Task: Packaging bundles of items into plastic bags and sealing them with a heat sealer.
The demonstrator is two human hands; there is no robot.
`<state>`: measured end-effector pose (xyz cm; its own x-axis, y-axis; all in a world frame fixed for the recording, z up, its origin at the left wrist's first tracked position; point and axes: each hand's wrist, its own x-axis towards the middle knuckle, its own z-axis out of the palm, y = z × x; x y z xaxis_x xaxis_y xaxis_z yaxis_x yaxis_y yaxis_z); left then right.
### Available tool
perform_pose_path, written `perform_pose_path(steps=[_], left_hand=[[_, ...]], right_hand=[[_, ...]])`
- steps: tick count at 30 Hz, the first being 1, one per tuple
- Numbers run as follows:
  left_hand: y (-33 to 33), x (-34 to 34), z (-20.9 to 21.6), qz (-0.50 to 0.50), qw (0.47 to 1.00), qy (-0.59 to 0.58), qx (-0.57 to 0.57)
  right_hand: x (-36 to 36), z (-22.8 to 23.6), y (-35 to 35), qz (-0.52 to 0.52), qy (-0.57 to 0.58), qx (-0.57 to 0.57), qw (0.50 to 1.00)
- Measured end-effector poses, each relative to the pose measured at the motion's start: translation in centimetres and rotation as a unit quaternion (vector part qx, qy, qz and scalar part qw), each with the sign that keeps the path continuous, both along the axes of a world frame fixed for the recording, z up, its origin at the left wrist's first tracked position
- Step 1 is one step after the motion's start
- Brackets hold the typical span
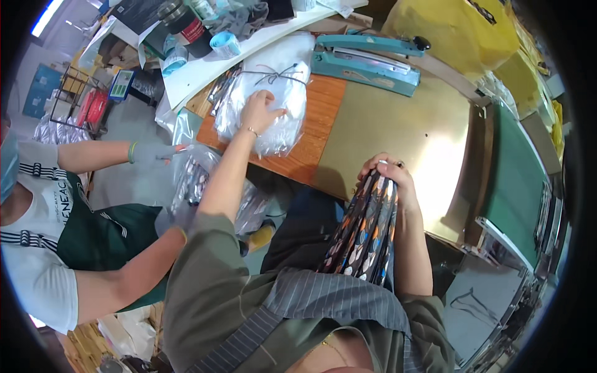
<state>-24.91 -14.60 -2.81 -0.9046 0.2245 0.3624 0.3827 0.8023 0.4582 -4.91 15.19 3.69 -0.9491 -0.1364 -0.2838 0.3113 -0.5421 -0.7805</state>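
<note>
At the edge of a wood-topped workbench [305,152], a person in a dark pinstriped apron [339,298] grips a bundle of folded cloth [367,233] in the right hand [390,177], fingers closed over its upper end. The fabric, dark and printed with leaf-like shapes in orange, white and blue, hangs in long pleats in front of the body; whether its lower end touches the apron, I cannot tell from where I stand. The left hand [258,113] lies over a stack of clear plastic bags [290,99] on the bench, its fingers loosely bent and the thumb spread wide of them; a thin bracelet [253,132] circles the wrist. Dark cord [273,76] is knotted around the stack, just beyond the fingertips. Next to the bags sits a teal bar sealer [373,76], and on its near side a gold-toned board [385,124] covers much of the bench. Toward the back, a dark bottle [183,28] with a red band stands near a light blue roll [225,45]. At left, a co-worker in a green apron [112,233] has a grey-gloved hand [152,153] near a clear bag with patterned contents [196,174]. A large yellow bag [457,31] bulges at the far right.
</note>
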Motion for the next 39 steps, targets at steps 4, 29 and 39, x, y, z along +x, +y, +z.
perform_pose_path(steps=[4, 29, 39], left_hand=[[0.1, -3.1, 2.6, -0.082, 0.967, -0.223, 0.092], [19.5, 23.6, 5.4, -0.346, 0.846, -0.117, 0.389], [14.1, 30.2, 5.6, -0.407, 0.867, -0.224, 0.181]], right_hand=[[0.8, -0.5, 0.3, -0.034, 0.015, 0.020, 0.999], [8.1, -2.9, 5.1, -0.187, -0.024, -0.119, 0.975], [23.4, -0.1, 3.0, 0.040, -0.161, 0.411, 0.897]])
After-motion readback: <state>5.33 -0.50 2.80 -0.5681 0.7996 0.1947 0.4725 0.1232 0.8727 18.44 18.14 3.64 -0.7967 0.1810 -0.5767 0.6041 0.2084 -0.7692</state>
